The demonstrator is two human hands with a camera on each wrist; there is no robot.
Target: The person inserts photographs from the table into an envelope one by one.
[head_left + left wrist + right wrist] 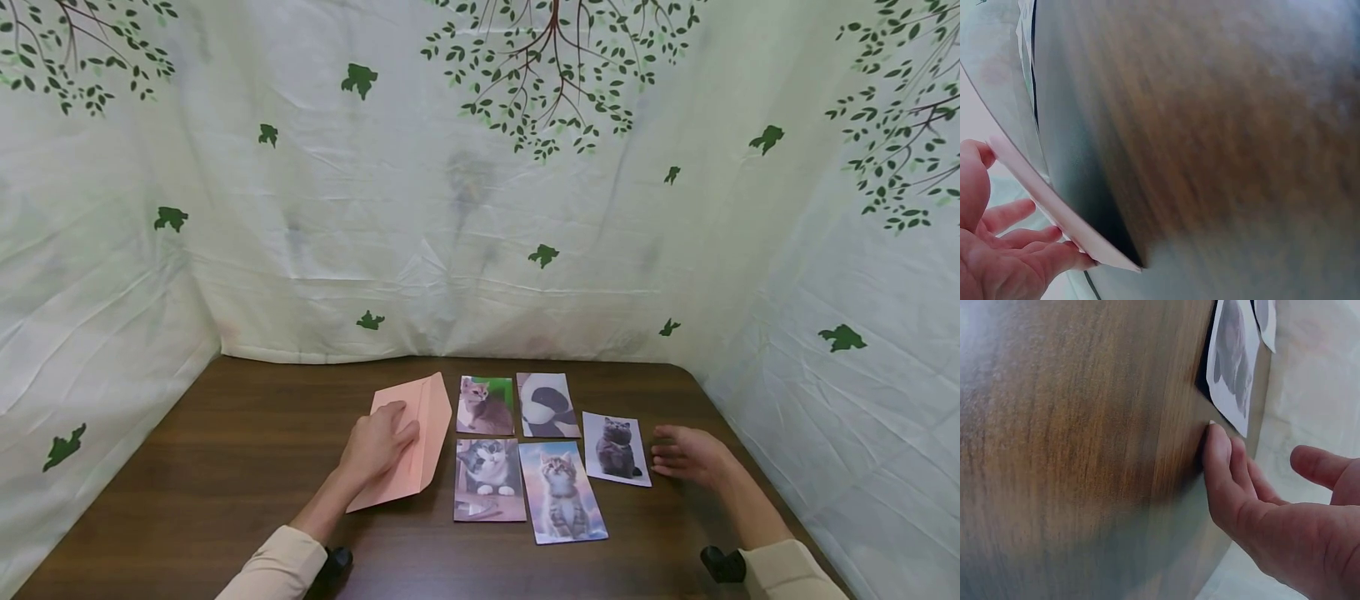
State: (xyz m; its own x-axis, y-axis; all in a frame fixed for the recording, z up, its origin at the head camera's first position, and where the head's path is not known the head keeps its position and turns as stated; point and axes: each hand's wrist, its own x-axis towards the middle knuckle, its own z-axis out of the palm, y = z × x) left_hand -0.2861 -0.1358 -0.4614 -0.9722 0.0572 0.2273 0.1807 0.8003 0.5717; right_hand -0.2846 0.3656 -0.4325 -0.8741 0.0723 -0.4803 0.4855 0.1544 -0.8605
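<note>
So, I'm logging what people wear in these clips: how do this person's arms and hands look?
The left sleeve and right sleeve are plain cream, ending short of the hands. A black device shows by the left cuff and a second black device by the right. The left hand and right hand are ungloved; no cables or markings show.

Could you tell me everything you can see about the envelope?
The envelope is pale pink and looks like paper. It is flat and slanted, with what looks like an open flap along its right side, marked off by a fold. It sits left of the cards. The left hand rests on it, and a dark shadow lies beneath one edge. Whether it holds anything is hidden.
</note>
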